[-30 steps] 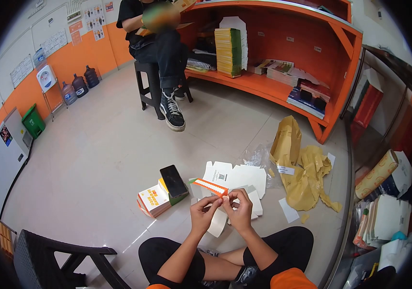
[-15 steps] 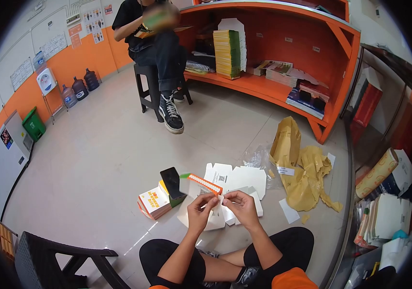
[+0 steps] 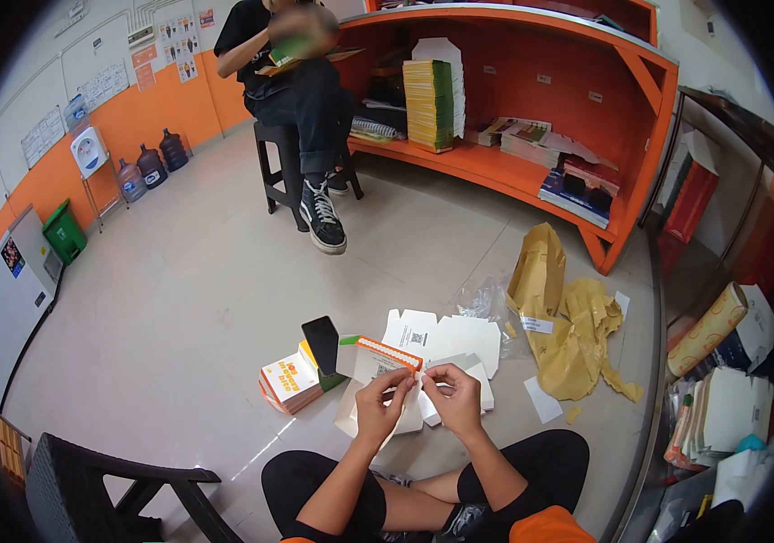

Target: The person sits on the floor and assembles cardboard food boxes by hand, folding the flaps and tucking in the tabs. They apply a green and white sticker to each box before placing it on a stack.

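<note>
Between my hands is a partly folded cardboard box (image 3: pixel 361 364), white inside with an orange and green edge. My left hand (image 3: pixel 385 404) pinches its near corner, and my right hand (image 3: pixel 453 396) closes on the same corner from the right. Flat white box blanks (image 3: pixel 446 339) lie on the floor just beyond and beneath my hands. To the left sits a stack of printed white and orange cards or boxes (image 3: pixel 292 382), with a dark phone (image 3: pixel 320 342) leaning upright next to it on a green and yellow item.
Crumpled brown paper (image 3: pixel 563 335) and clear plastic lie at right. A co-worker sits on a black stool (image 3: pixel 269 172) ahead. An orange shelf (image 3: pixel 513 181) holds stacked blanks. A black stool (image 3: pixel 88 480) stands at near left; boxes (image 3: pixel 726 412) fill the right side.
The box has tilted, and its white inner panel now shows more to the left. Both hands have shifted slightly, still at its corner. The co-worker's green item has moved a little.
</note>
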A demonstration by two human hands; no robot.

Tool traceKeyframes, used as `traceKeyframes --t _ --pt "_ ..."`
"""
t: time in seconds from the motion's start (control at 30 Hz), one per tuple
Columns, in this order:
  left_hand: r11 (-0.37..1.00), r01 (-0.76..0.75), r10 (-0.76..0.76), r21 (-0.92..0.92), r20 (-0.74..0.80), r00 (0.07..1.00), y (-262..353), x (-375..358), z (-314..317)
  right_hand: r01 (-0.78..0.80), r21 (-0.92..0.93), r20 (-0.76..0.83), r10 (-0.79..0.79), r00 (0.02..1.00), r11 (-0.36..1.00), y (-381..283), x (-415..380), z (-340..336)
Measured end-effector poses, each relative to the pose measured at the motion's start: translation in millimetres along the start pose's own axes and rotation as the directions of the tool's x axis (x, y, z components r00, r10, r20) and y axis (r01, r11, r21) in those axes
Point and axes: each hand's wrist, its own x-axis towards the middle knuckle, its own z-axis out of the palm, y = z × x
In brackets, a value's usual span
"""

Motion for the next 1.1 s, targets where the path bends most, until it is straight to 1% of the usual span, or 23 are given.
traceKeyframes --t 0.03,0.13,0.2,0.27,0.3,0.4,0.47,0.5,0.53,0.57,0.63,0.67,0.7,0.77,0.8,0.83,0.9,0.93,0.97,1.0,1.03,1.07,1.1 --pt "1.0 -0.008 0.008 0.029 0.009 1.0 1.7 0.7 -0.7 0.002 -0.001 0.001 -0.002 1.0 1.0 0.3 0.1 -0.3" --pt "0.99 -0.107 0.102 0.093 0.061 0.993 1.1 1.4 -2.1 0.013 -0.02 -0.004 -0.013 1.0 1.0 0.2 0.2 0.2" --pt "0.985 -0.147 0.139 0.094 0.084 0.987 9.2 0.7 -1.7 0.026 -0.059 -0.021 -0.027 0.999 0.998 -1.7 0.5 -0.2" --pt "0.981 -0.178 0.169 0.082 0.107 0.98 9.6 0.0 -1.3 0.004 -0.053 -0.004 -0.004 1.0 0.999 -2.3 0.3 -0.6" --pt "0.987 -0.147 0.141 0.066 0.086 0.986 6.7 -0.6 0.0 -0.006 -0.05 0.005 0.007 1.0 0.999 -3.5 0.3 -0.9" --pt "0.998 -0.059 0.059 0.014 0.031 0.998 -1.5 0.0 1.7 0.044 -0.023 0.189 -0.039 0.981 0.999 -15.5 1.8 -5.3" --pt "1.0 -0.007 0.007 -0.029 0.01 1.0 -4.2 1.5 -1.6 0.115 0.04 0.215 -0.121 0.969 0.993 -11.0 1.1 -1.5" --pt "1.0 -0.018 0.018 -0.006 0.025 1.0 -4.3 2.8 -4.1 0.151 0.074 0.225 -0.164 0.961 0.986 -5.7 1.5 0.8" --pt "0.999 -0.031 0.03 0.018 0.04 0.999 -4.3 5.1 -7.0 0.177 0.169 0.194 -0.209 0.959 0.97 7.9 4.7 0.4" --pt "0.998 -0.044 0.042 0.04 0.055 0.998 -3.8 7.8 -10.1 0.074 0.214 0.159 -0.11 0.981 0.974 5.3 6.3 -3.4" --pt "0.98 -0.137 0.116 0.142 0.142 0.983 -3.5 11.0 -18.7 -0.129 0.309 0.106 0.101 0.989 0.942 -0.3 10.9 -13.3" --pt "0.965 -0.183 0.148 0.188 0.187 0.971 0.1 12.3 -22.5 -0.058 0.247 0.051 0.047 0.998 0.967 -1.8 15.6 -16.9" --pt "0.945 -0.23 0.176 0.231 0.233 0.957 3.7 13.5 -24.1 -0.073 0.204 0.037 0.067 0.997 0.976 -4.1 18.3 -22.5" --pt "0.929 -0.3 0.216 0.218 0.337 0.916 9.9 11.3 -24.6 -0.103 0.119 0.002 0.104 0.995 0.987 -9.7 22.4 -35.5" --pt "0.917 -0.344 0.247 0.203 0.388 0.888 10.2 10.9 -23.9 -0.075 0.034 0.01 0.075 0.997 0.997 -10.9 25.1 -40.9" --pt "0.903 -0.387 0.276 0.187 0.437 0.856 11.4 10.5 -23.7 -0.116 0.085 0.018 0.115 0.993 0.99 -12.2 27.7 -47.4" --pt "0.887 -0.424 0.282 0.184 0.511 0.812 18.7 8.7 -24.2 -0.198 0.185 0.045 0.193 0.98 0.962 -18.2 31.8 -58.8" --pt "0.885 -0.435 0.284 0.167 0.548 0.787 21.0 8.6 -24.8 -0.244 0.197 0.053 0.238 0.97 0.949 -22.1 31.9 -63.0" --pt "0.882 -0.447 0.287 0.149 0.583 0.76 22.0 8.8 -25.4 -0.259 0.201 0.092 0.245 0.965 0.945 -19.0 33.0 -67.1" --pt "0.902 -0.403 0.232 0.158 0.608 0.759 20.0 7.4 -25.7 -0.274 0.205 0.132 0.25 0.959 0.94 -14.3 34.5 -71.3" --pt "0.897 -0.413 0.232 0.158 0.626 0.744 20.3 7.9 -26.5 -0.289 0.207 0.17 0.256 0.952 0.935 -10.5 35.4 -74.0" --pt "0.893 -0.423 0.232 0.156 0.645 0.728 23.3 9.4 -27.4 -0.314 0.281 0.16 0.278 0.947 0.907 -14.8 34.5 -72.3" --pt "0.888 -0.432 0.23 0.156 0.663 0.712 24.9 10.1 -28.5 -0.267 0.223 0.136 0.241 0.961 0.938 -11.5 34.2 -71.1"
